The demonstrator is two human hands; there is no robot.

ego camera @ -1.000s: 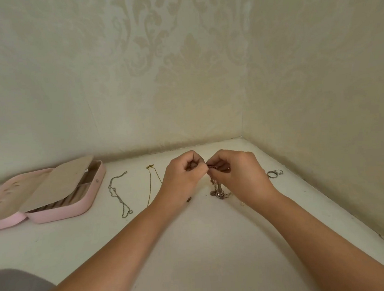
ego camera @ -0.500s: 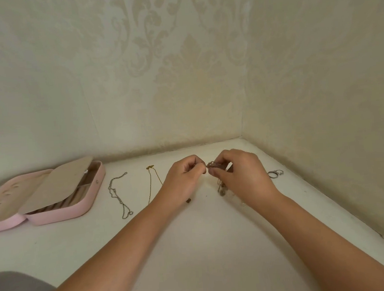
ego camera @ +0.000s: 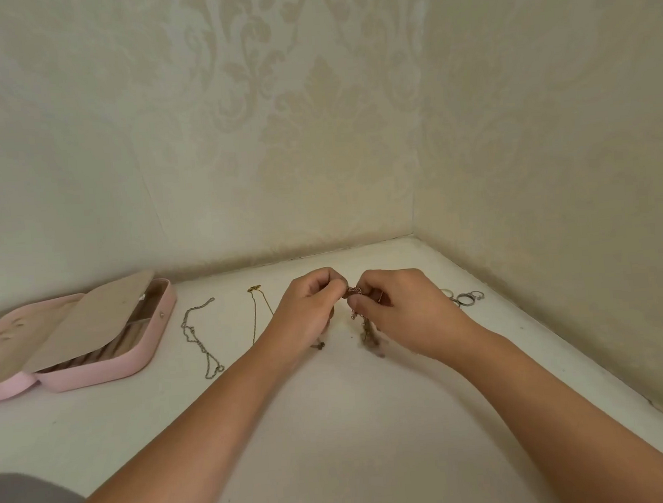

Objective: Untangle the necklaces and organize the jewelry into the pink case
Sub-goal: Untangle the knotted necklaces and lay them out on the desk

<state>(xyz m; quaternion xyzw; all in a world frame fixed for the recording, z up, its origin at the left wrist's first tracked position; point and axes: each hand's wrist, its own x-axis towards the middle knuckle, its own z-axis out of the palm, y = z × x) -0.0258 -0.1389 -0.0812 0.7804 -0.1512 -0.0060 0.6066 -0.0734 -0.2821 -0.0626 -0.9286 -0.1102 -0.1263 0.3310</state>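
At frame centre, the left hand (ego camera: pixel 310 304) and right hand (ego camera: pixel 401 305) each close a fingertip grip on the tangled necklaces (ego camera: pixel 355 291). The chain looks light, limp and easily snagged, so it is best taken strand by strand beside the knot.

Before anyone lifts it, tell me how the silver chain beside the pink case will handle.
The silver chain lies in loose kinks on the table, so it will likely hang limp. Its thin links suggest little weight and easy snagging. Pushed, it would probably bunch rather than slide.
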